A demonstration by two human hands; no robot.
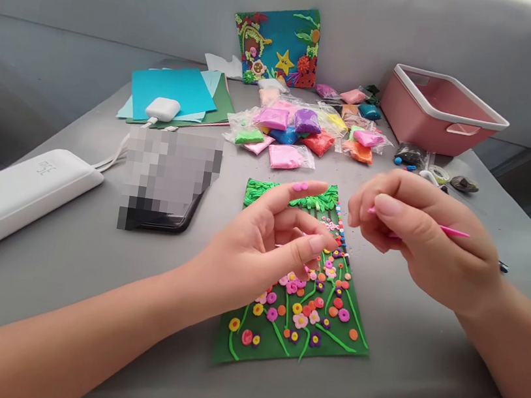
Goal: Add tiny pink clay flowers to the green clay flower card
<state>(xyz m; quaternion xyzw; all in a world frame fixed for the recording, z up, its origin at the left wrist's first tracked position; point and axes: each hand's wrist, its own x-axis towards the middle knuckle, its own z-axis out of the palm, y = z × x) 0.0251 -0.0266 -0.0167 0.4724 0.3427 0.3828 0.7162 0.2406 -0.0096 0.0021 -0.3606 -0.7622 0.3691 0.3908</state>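
Note:
My left hand (pixel 263 245) hovers over a green card (pixel 254 349) decorated with clay flowers, stems and leaves. Small bits of pink clay (pixel 300 186) cling to its outstretched index finger. The thumb and remaining fingers curl together, with a pale pink sliver showing among them that is partly hidden. To the right of the card, my right hand (pixel 430 239) is raised and pinches a thin pink modelling tool (pixel 453 232). The tool's tip lies behind the fingers. Part of the card's middle is covered by my left hand.
Behind the card lie several bags of coloured clay (pixel 285 157). A pink basket (pixel 425 119) stands at the back right, and a sea-scene clay picture (pixel 278 39) leans at the back. To the left are a phone (pixel 178 221), a white power bank (pixel 23 198) and coloured sheets (pixel 172 90).

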